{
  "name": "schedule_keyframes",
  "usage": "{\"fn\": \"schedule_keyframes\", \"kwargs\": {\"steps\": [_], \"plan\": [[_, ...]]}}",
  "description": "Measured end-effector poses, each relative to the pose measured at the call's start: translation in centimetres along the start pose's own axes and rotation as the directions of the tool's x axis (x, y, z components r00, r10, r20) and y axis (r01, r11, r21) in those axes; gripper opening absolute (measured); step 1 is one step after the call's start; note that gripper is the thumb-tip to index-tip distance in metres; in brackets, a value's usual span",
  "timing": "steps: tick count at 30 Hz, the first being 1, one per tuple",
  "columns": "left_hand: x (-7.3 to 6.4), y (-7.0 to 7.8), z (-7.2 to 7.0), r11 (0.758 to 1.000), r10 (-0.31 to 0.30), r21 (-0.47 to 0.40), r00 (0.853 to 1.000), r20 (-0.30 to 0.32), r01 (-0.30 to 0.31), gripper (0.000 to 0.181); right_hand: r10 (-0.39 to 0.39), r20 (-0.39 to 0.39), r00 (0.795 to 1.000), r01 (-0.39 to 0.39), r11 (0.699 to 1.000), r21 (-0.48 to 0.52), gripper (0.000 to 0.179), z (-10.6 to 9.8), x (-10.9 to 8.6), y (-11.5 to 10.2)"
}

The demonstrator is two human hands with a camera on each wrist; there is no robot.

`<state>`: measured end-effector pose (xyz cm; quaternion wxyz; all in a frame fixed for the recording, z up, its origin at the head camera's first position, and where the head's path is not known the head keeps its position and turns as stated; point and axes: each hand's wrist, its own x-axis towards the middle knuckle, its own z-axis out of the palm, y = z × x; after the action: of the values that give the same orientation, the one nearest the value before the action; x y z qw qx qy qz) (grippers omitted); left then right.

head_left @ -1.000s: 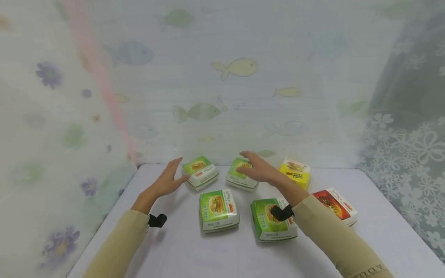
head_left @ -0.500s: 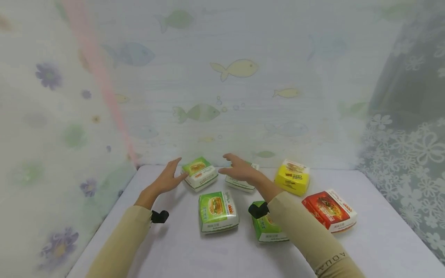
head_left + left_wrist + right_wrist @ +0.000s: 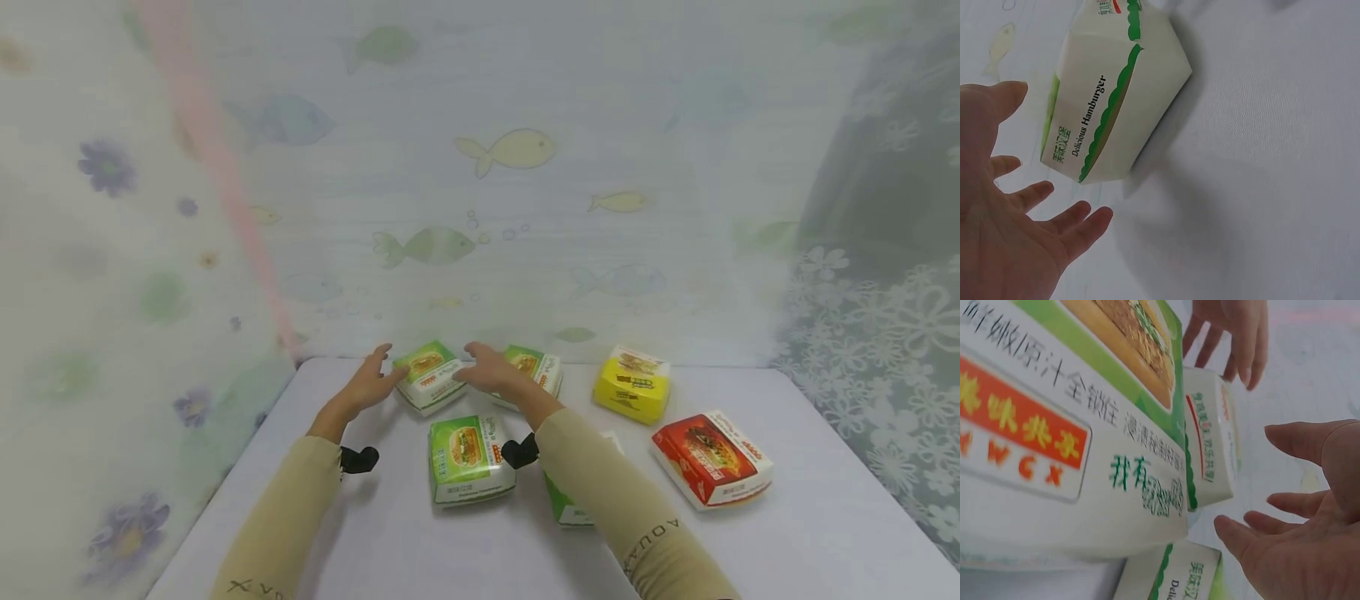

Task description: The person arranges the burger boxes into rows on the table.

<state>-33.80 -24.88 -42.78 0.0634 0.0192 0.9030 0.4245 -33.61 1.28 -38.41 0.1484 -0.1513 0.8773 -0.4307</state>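
In the head view a green-and-white hamburger box (image 3: 429, 379) sits at the back left, between my two hands. To its left is my left hand (image 3: 366, 390), fingers spread and thumb tip by the box's side. My right hand (image 3: 491, 372) hovers at its right edge, fingers loosely extended. In the left wrist view, the box (image 3: 1104, 106) stands apart from the open fingers. Seen from the right wrist, both hands (image 3: 1297, 531) have nothing in their grasp. A second green box (image 3: 542, 373) lies behind the right hand, partly covered by it.
Another green box (image 3: 471, 458) stands in front, between the forearms. One more green box (image 3: 568, 504) is largely hidden under the right sleeve (image 3: 600, 483). Farther right on the white table (image 3: 795, 533) are a yellow box (image 3: 633, 383) and a red box (image 3: 711, 460). A patterned curtain (image 3: 517, 208) closes the back.
My right hand has moved left, from over the second green box to the right edge of the back-left box. My left hand has shifted only slightly. The boxes have stayed put.
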Motion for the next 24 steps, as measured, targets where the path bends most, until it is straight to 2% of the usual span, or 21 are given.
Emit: {"fn": "schedule_keyframes", "kwargs": {"steps": [7, 14, 21, 24], "plan": [[0.7, -0.7, 0.6, 0.995, -0.063, -0.082, 0.998, 0.019, 0.064, 0.079, 0.019, -0.002, 1.000, -0.019, 0.998, -0.064, 0.067, 1.7, 1.5, -0.1], [1.3, -1.1, 1.2, 0.985, -0.103, -0.134, 0.994, 0.028, 0.106, 0.079, 0.061, 0.020, 0.998, -0.060, 0.997, -0.051, 0.064, 2.3, 2.1, 0.1], [1.3, -1.4, 1.6, 0.984, -0.097, -0.148, 0.995, 0.038, 0.101, 0.073, 0.086, 0.037, 0.996, -0.084, 0.995, -0.052, 0.059, 2.3, 2.0, 0.2], [1.5, -1.5, 1.6, 0.976, -0.093, -0.194, 0.995, 0.039, 0.099, 0.072, 0.082, 0.035, 0.996, -0.080, 0.994, -0.076, 0.056, 2.3, 2.0, 0.1]]}}
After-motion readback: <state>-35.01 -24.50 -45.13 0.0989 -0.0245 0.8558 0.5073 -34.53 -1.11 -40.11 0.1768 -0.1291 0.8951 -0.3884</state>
